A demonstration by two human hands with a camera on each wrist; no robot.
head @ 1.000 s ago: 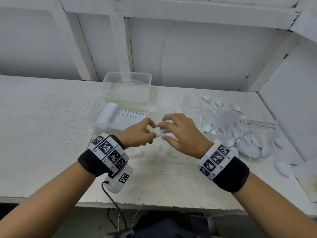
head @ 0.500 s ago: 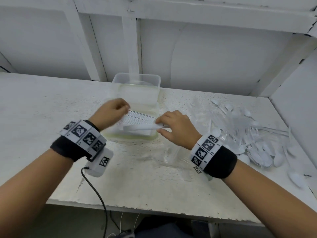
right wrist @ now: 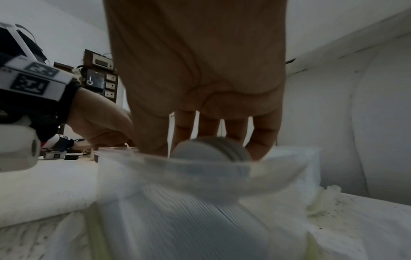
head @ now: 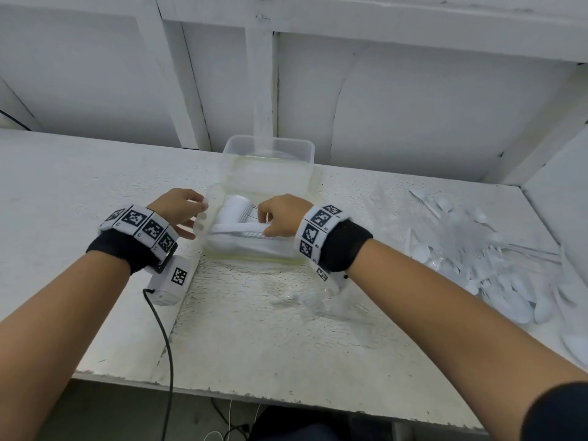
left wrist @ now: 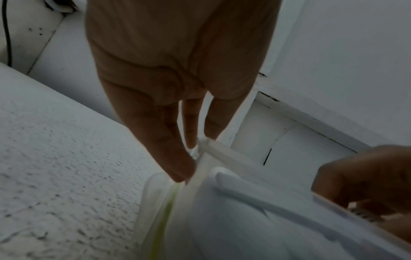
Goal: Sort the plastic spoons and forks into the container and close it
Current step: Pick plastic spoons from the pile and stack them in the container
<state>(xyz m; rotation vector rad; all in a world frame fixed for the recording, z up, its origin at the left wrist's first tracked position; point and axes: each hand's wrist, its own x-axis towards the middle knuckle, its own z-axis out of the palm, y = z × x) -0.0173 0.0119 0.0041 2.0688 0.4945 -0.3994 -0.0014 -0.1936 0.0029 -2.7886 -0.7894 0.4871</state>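
A clear plastic container (head: 248,254) stands mid-table, its hinged lid (head: 269,148) open at the back. White cutlery lies stacked inside. My left hand (head: 195,214) pinches the container's left rim (left wrist: 222,147), thumb above and fingertips (left wrist: 177,168) against the wall. My right hand (head: 265,222) grips a nested stack of white plastic cutlery (head: 238,230) by one end and holds it low over the stacked pieces inside. The right wrist view shows that stack's rounded ends (right wrist: 211,149) between thumb and fingers. A loose pile of white spoons (head: 496,259) lies to the right.
Crumpled clear wrap (head: 311,300) lies on the table in front of the container. A black cable (head: 165,338) hangs from my left wrist over the table's front edge. White walls and beams close the back and the right side.
My hands moved forward from the table's front area to the container. The left hand went to its left rim. The right hand carried the cutlery stack over and down into it.
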